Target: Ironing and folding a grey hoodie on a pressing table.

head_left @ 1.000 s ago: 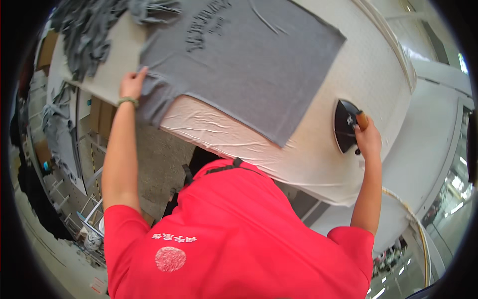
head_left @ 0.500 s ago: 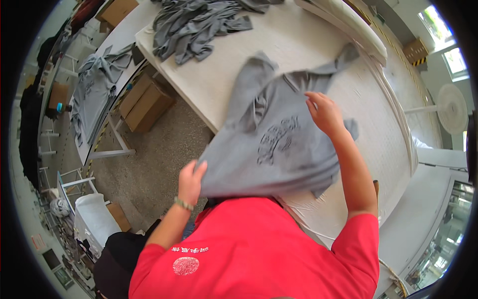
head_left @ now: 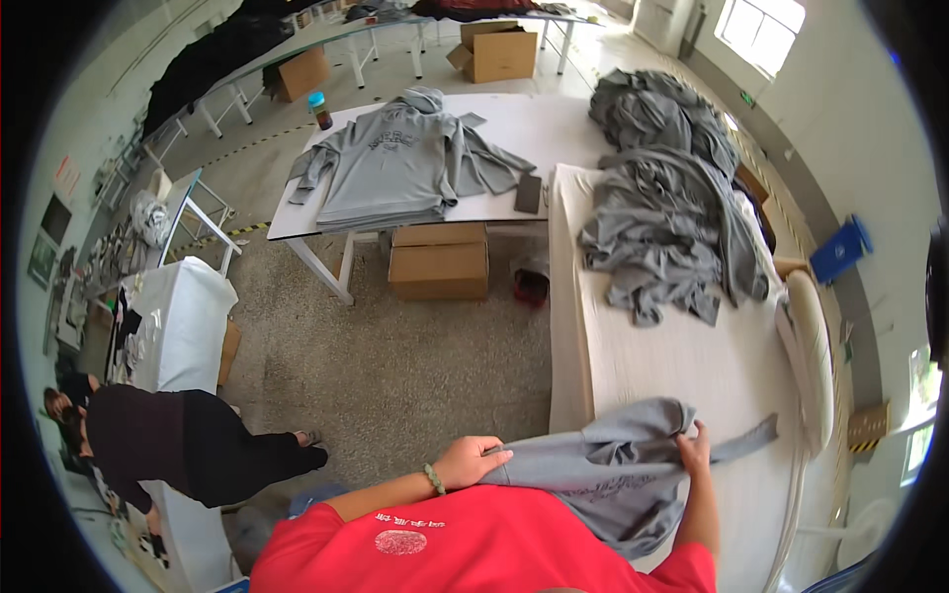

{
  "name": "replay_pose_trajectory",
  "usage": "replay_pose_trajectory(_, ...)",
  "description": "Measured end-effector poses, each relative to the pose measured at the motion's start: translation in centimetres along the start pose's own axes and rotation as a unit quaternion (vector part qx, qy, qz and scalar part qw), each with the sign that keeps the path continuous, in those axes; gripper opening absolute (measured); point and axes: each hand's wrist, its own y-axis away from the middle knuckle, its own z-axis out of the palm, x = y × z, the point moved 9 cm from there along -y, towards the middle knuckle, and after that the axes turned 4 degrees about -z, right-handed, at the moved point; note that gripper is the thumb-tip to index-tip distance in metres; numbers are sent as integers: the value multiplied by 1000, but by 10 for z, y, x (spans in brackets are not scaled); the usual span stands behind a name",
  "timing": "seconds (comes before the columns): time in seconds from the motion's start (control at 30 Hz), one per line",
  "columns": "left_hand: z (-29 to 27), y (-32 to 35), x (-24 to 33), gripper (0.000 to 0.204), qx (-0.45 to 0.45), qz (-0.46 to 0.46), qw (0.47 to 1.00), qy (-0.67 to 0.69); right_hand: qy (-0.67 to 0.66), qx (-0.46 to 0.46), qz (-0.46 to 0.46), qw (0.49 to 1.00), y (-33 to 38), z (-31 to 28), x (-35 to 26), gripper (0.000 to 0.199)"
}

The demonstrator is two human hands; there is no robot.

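Observation:
A grey hooded sweatshirt (head_left: pixel 603 469) with dark lettering on its front stretches between my two hands, close to my body. My left hand (head_left: pixel 470 463), with a beaded bracelet at its wrist, is closed on the garment's left end. At the other end, my right hand (head_left: pixel 694 448) grips the cloth high up, where it bunches into folds. One sleeve trails past that hand to the right over the cream-covered table (head_left: pixel 672 361). My own torso hides part of the sweatshirt's lower side.
A heap of grey garments (head_left: pixel 672 198) covers the table's far end. Ahead on a white table (head_left: pixel 297 212) lies a spread grey hoodie (head_left: pixel 390 163), near a dark phone (head_left: pixel 529 195) and a bottle (head_left: pixel 319 111). Below is a cardboard box (head_left: pixel 440 262). At left, a person in black (head_left: pixel 188 435) bends over.
My view has swung left and up, bringing the far table and heap into sight. My right hand, earlier with fingers loosely over the sweatshirt, now grips it; the cloth is drawn closer and folded together.

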Motion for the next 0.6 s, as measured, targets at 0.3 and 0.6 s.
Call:
replay_pose_trajectory(0.3, -142, -91, 88, 30, 102, 159, 975, -113, -92, -44, -216, 971, -73, 31, -221, 24)
replay_pose_trajectory(0.6, -413, -47, 271, 17, 543, 298, 759, -203, -366, 321, -470, 736, -127, -81, -586, 20)
